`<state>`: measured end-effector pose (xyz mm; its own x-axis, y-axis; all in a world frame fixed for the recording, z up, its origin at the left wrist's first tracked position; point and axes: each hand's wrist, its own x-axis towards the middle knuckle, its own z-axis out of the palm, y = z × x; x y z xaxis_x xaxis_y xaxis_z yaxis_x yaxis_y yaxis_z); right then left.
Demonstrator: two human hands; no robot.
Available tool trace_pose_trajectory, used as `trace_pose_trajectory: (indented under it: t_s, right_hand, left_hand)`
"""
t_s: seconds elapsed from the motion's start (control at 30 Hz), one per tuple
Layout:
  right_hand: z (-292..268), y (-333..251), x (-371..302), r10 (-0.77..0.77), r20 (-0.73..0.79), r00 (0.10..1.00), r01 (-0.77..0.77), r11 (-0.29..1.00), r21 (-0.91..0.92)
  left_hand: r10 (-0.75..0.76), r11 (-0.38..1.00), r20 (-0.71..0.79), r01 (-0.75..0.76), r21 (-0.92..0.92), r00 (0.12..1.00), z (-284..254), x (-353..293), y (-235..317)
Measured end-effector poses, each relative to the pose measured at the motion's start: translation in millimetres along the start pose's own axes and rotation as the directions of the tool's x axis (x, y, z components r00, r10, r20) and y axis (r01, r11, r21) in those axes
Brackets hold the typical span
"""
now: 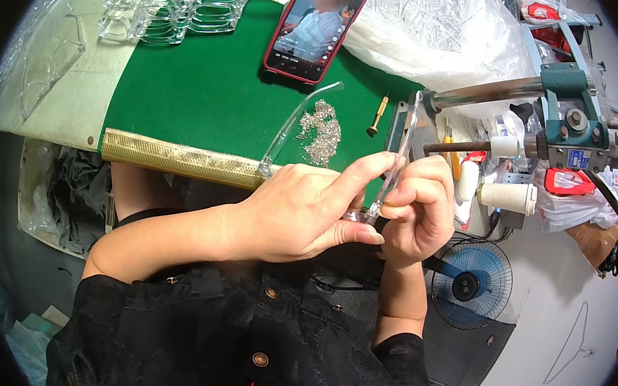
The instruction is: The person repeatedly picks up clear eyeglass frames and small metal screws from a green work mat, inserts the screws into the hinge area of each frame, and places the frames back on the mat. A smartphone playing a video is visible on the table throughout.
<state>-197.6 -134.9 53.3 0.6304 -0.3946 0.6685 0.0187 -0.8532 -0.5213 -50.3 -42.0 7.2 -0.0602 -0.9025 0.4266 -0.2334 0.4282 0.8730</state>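
— What was in the hands just then?

— A clear plastic spectacle frame [392, 163], held upright at the near edge of the green felt bench mat [200, 88]. The right hand [418, 210] was closed around its lower front, thumb and forefinger pinching the rim. The left hand [307, 211] lay against it from the left, forefinger stretched up along the frame, thumb pressing near the hinge, so it was gripping too. One transparent temple arm [296, 126] stuck out leftward over the mat.

— How would it have handled?

— Light and stiff, I'd judge, but smooth, slippery and liable to snap at the hinge. Best taken by the thicker rim, not the thin arm.

— Anything nearby?

— A small heap of silvery metal bits [320, 131] just behind the arm, and a red-cased phone [317, 21] farther back.
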Motion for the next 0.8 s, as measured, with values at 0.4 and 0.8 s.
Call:
trace_pose_trajectory:
  t_s: [0.4,0.8]
  right_hand:
    - [1.9,-1.1,0.2,0.108,-0.043,0.993,-0.101,0.985,0.136]
    - [2.5,-0.8,-1.9,0.051,-0.042,0.998,-0.052,0.999,-0.007]
  left_hand:
    - [-0.06,0.978,0.067,0.072,-0.194,0.996,-1.7,0.2,-0.4]
    - [-0.058,0.979,0.054,0.068,-0.192,0.997,-2.4,0.5,0.1]
